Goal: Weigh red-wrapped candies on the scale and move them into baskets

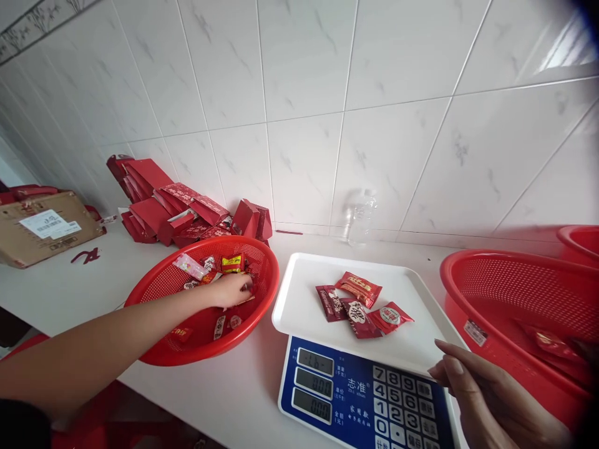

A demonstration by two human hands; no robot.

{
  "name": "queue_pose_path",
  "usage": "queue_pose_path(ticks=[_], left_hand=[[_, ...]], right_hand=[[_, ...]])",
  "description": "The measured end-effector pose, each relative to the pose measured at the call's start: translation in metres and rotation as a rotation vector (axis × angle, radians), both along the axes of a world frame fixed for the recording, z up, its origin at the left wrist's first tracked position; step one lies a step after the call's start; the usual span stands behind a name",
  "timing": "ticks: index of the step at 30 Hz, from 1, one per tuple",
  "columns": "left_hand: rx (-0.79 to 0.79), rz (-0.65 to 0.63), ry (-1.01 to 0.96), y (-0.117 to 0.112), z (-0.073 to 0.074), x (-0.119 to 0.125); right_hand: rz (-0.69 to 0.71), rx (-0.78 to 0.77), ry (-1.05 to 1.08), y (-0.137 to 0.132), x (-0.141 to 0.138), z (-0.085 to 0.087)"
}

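Note:
My left hand [231, 290] reaches into a red mesh basket [163, 293] of wrapped sweets, its fingers closed round a small red packet I cannot read. My right hand [486, 396] hovers at the right front corner of a white tray [299, 299] on a blue digital scale [360, 399]; its fingers lie stretched and together, holding nothing. Several red sweet packets [362, 302] lie in the middle of the tray.
A large red basket [505, 287] with a few packets stands at the right, another red rim [580, 240] behind it. Folded red boxes [178, 212] are piled against the tiled wall. A cardboard box [44, 227] lies far left. A clear plastic bottle [360, 218] stands by the wall.

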State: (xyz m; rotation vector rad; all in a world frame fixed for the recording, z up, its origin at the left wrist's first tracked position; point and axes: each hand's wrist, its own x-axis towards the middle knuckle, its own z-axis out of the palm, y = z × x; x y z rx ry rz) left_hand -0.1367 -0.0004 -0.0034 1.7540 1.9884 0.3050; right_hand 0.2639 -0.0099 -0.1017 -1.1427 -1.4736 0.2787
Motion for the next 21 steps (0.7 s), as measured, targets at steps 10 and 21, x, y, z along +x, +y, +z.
queue_pose_path(ticks=[10, 21], left_hand=[[0.004, 0.064, -0.792, 0.007, 0.073, 0.048], [-0.168, -0.369, -0.569, 0.052, 0.047, 0.145]], right_hand=[[0.073, 0.117, -0.078, -0.006, -0.005, 0.023], [0.165, 0.237, -0.104, -0.006, -0.012, 0.041]])
